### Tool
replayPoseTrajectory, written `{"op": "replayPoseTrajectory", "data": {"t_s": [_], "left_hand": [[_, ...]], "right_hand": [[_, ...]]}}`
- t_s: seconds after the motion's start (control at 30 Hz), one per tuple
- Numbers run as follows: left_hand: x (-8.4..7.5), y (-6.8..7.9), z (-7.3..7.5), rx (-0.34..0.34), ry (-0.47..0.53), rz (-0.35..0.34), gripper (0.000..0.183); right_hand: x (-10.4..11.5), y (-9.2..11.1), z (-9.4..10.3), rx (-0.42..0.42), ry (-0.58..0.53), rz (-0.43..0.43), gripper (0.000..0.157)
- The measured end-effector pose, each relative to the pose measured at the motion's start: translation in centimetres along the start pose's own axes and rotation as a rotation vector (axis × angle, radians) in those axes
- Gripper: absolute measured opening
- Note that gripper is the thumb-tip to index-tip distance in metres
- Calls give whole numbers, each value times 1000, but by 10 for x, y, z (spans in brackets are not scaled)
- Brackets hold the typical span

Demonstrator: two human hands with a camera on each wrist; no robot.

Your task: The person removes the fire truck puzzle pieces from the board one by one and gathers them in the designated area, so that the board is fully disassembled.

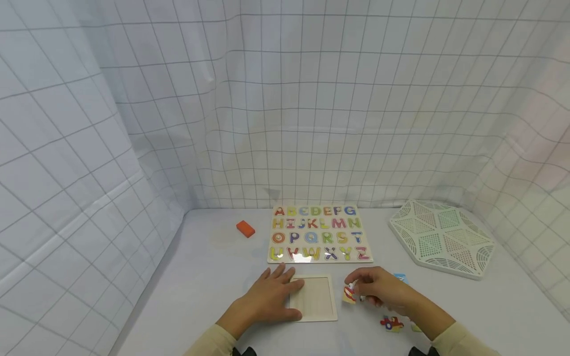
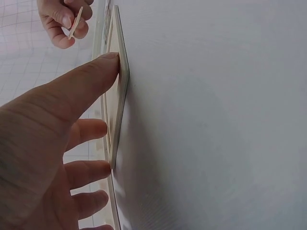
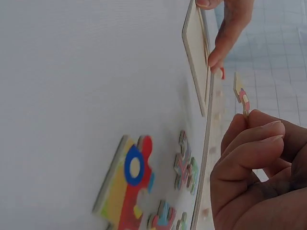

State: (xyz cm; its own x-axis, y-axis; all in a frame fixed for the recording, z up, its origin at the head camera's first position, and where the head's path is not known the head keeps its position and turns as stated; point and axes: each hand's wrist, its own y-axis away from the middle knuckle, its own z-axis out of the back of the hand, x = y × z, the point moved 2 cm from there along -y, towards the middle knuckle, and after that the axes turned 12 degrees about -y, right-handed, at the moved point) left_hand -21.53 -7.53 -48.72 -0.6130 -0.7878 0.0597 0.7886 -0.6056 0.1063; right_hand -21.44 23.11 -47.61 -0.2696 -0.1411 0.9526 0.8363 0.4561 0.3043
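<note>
A square wooden puzzle tray (image 1: pixel 314 298) with a bare recessed middle lies on the white table. My left hand (image 1: pixel 275 296) rests on its left side, fingers spread, with the thumb on the near edge. Just right of the tray, my right hand (image 1: pixel 378 288) pinches a jigsaw piece (image 1: pixel 349 295) in yellow, red and white above the table. In the right wrist view this piece (image 3: pixel 241 93) stands out between thumb and fingertips. Below that hand lies a red and blue jigsaw piece (image 1: pixel 392 324); more loose pieces (image 3: pixel 182 165) lie nearby, partly hidden by the hand and forearm in the head view.
An alphabet board (image 1: pixel 319 233) with colourful letters lies behind the tray. An orange block (image 1: pixel 245 229) is to its left. At the back right sits a white hexagonal perforated panel (image 1: pixel 441 237). White gridded curtains (image 1: pixel 311 109) surround the table.
</note>
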Motion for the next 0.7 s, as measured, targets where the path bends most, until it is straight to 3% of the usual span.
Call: {"op": "replayPoseTrajectory", "data": {"t_s": [0.3, 0.7], "left_hand": [[-2, 1, 3, -2, 22, -31, 71], [-6, -2, 5, 7, 40, -80, 65]], "right_hand": [[-14, 24, 16, 48, 39, -42, 27], [-23, 28, 12, 39, 141, -3, 19]]}}
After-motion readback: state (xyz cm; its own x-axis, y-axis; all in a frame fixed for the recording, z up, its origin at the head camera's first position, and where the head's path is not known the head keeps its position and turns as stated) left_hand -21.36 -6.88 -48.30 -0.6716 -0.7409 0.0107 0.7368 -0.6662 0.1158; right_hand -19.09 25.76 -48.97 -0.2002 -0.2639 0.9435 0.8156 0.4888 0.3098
